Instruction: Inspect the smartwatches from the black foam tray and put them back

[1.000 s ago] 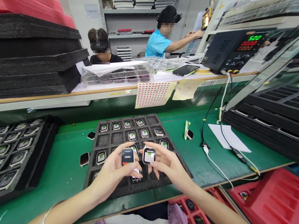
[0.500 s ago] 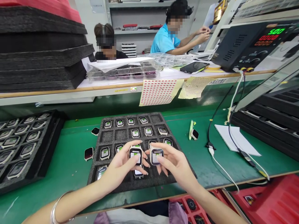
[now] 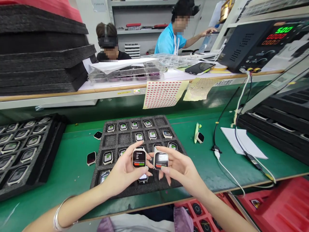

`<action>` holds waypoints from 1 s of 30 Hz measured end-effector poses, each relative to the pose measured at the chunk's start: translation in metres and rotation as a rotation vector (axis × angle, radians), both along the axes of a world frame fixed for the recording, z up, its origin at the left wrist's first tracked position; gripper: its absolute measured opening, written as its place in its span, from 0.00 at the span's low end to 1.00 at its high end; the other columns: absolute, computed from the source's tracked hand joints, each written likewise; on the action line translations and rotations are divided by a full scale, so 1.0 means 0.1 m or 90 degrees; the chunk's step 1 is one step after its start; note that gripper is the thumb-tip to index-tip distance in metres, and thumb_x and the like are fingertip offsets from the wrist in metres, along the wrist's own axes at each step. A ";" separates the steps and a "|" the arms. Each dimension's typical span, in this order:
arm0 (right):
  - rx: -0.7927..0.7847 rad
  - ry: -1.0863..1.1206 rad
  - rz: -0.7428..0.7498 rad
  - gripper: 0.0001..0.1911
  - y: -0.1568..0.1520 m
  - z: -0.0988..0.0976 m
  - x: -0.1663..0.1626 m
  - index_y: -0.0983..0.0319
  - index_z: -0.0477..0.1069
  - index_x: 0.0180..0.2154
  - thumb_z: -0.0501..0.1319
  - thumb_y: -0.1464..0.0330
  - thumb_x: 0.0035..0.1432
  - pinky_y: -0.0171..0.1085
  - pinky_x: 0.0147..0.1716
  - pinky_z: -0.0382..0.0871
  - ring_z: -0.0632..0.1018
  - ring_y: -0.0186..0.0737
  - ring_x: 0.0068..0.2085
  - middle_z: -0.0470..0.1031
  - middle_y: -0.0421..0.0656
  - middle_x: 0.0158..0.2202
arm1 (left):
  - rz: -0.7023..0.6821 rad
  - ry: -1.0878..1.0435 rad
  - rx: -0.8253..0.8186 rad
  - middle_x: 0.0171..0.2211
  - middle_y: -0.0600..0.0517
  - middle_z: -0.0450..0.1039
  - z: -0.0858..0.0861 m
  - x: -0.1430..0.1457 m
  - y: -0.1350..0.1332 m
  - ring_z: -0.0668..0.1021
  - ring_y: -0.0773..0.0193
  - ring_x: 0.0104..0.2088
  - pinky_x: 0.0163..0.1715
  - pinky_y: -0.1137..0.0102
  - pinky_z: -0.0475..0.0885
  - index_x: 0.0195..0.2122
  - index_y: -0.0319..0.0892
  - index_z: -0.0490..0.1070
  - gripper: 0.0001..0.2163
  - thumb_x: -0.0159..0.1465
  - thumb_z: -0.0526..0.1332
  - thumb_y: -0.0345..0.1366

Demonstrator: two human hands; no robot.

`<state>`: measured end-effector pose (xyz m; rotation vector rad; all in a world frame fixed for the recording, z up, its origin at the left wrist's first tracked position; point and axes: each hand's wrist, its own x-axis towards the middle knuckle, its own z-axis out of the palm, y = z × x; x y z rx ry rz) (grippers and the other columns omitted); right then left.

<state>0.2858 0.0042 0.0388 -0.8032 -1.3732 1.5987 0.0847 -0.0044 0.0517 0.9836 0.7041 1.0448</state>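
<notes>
My left hand (image 3: 123, 172) holds a small square smartwatch body (image 3: 139, 158) with a dark lit screen. Beside it, my right hand (image 3: 180, 169) grips a second watch body (image 3: 161, 160), thumb resting on its lower edge. Both screens show dark pages with a red and green bar. I hold them side by side just above the near half of a black foam tray (image 3: 116, 140) on the green bench. Several more watch bodies sit in the tray's pockets, most with white and green screens. One watch (image 3: 143, 178) lies in a pocket right under my hands.
Another foam tray of watches (image 3: 21, 151) stands at the left. Two loose watches (image 3: 91, 158) lie between the trays; a pen and watch (image 3: 199, 137) lie to the right. White cables (image 3: 229, 174), paper (image 3: 242, 141), power supply (image 3: 256, 45), stacked foam (image 3: 43, 51). Two people work behind the shelf.
Both watch screens have switched from white pages to dark pages with a red and green bar. My hands stay together over the tray, barely shifted.
</notes>
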 end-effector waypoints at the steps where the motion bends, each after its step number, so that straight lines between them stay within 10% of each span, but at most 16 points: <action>1: -0.002 0.012 0.004 0.26 0.00 0.00 0.01 0.59 0.64 0.55 0.64 0.68 0.55 0.31 0.17 0.70 0.78 0.38 0.28 0.75 0.50 0.43 | 0.001 0.006 0.002 0.39 0.48 0.70 0.00 0.00 0.00 0.76 0.59 0.37 0.38 0.62 0.76 0.59 0.46 0.59 0.29 0.56 0.66 0.31; 12: -0.004 -0.037 -0.080 0.13 -0.05 0.06 -0.03 0.61 0.70 0.47 0.61 0.67 0.60 0.28 0.14 0.65 0.73 0.30 0.19 0.78 0.47 0.38 | -0.008 0.032 0.033 0.35 0.49 0.70 0.01 -0.01 0.00 0.76 0.62 0.33 0.30 0.67 0.77 0.54 0.43 0.62 0.18 0.63 0.59 0.33; 30: 0.051 -0.073 0.029 0.30 -0.08 0.07 0.06 0.57 0.61 0.58 0.64 0.73 0.55 0.31 0.24 0.74 0.78 0.37 0.32 0.73 0.49 0.48 | 0.012 0.017 0.022 0.40 0.48 0.70 -0.03 -0.02 0.01 0.77 0.64 0.33 0.34 0.67 0.76 0.61 0.46 0.53 0.30 0.59 0.63 0.28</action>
